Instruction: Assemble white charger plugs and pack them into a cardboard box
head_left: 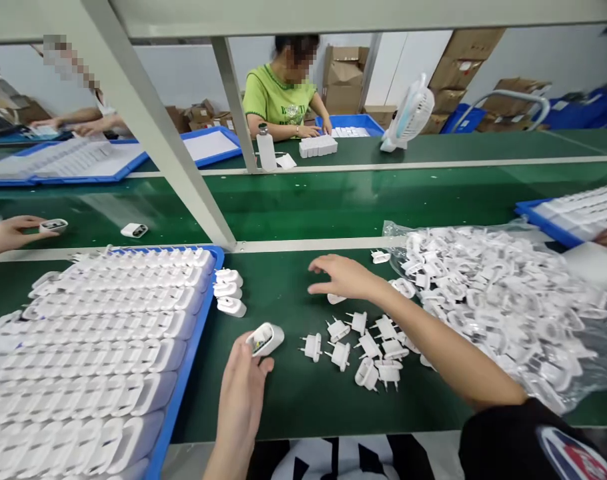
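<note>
Green factory bench (pixel 283 400) before you. Your left hand (pixel 241 393) grips a white charger housing (pixel 265 339), open end up. Your right hand (pixel 341 277) hovers, fingers spread, over loose plug inserts (pixel 363 347), within easy reach of the blue tray (pixel 183 380) of housings.

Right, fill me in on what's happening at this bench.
A person at a green worktable is handling white charger parts. The left hand holds a white charger housing upright, open end up. The right hand reaches over a scatter of loose plug pieces, fingers on one. A blue tray of housings in rows sits left, a clear bag of plug pieces right. Other people work across the belt.
</note>
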Action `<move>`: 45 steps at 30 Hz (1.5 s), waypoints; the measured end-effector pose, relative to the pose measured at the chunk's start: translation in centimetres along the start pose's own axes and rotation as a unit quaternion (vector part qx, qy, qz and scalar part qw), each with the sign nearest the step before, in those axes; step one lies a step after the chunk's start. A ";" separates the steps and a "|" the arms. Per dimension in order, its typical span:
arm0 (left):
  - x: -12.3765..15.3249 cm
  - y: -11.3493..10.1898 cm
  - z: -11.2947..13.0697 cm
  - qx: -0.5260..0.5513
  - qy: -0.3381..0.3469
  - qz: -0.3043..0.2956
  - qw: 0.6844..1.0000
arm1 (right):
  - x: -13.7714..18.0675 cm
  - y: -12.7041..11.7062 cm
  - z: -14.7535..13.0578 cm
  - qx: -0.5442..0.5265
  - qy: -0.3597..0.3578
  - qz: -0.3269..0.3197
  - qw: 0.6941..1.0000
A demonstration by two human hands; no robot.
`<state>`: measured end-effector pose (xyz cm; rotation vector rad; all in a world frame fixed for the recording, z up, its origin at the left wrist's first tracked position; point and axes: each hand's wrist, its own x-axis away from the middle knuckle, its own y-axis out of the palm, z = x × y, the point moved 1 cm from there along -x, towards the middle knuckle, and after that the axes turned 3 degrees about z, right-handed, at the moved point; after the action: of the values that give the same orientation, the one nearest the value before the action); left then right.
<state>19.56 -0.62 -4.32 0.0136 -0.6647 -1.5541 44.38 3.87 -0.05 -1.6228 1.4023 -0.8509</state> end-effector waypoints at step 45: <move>-12.8 10.2 -3.9 -0.508 0.256 -0.270 0.776 | 0.5 0.0 3.6 -0.036 -0.034 0.093 0.994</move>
<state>31.86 10.07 -8.22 -0.1940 0.7384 -2.1711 47.62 3.87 -1.66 -1.5328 1.5230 -0.6378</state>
